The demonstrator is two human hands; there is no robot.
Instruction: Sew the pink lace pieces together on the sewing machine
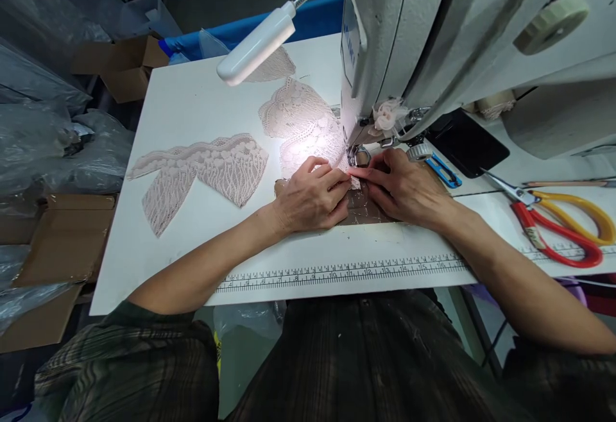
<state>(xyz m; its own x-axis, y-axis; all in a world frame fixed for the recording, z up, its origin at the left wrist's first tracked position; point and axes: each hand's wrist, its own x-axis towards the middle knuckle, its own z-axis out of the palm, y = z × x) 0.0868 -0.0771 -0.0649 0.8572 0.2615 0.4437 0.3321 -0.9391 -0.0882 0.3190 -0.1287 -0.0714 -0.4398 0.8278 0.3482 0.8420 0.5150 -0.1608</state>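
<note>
A pale pink piece of lace (308, 127) lies on the white table, running under the presser foot (357, 155) of a sewing machine (380, 43). My left hand (315, 196) rests on the lace's near end with its fingers curled and pressed together. Just right of the foot, my right hand (402, 185) pinches the lace's edge, its fingertips meeting those of the left. The metal plate below the fingers is partly covered by both hands. Further left lies a second lace piece (216, 164), flat and apart from the hands.
A white lamp (257, 43) hangs over the table, above another lace piece (275, 66). To the right are a black phone (466, 143), blue thread snips (443, 170) and scissors (558, 217) with red and yellow handles. A printed ruler (337, 274) runs along the front edge.
</note>
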